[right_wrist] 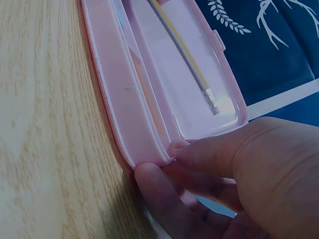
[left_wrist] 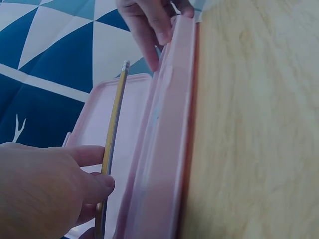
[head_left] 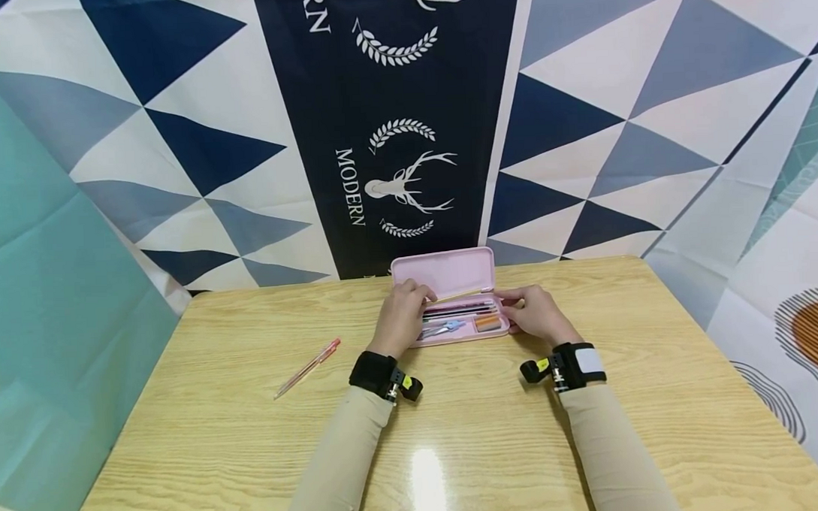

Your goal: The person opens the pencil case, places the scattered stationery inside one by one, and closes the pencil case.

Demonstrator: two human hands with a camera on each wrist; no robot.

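A pink pencil case lies opened at the back of the table, its lid tipped up against the wall cloth. My left hand pinches a yellow pencil between thumb and fingers, over the case's left part. The pencil's eraser end points to the right, in front of the lid. My right hand grips the case's right end, thumb on the rim and fingers along the outside, as the right wrist view shows. Inside the case are dark pencils, a light blue compass and an orange-and-grey eraser.
A red clear-barrelled pen lies on the wooden table, left of the left hand. Patterned cloth hangs right behind the table's back edge. A teal surface borders the left side.
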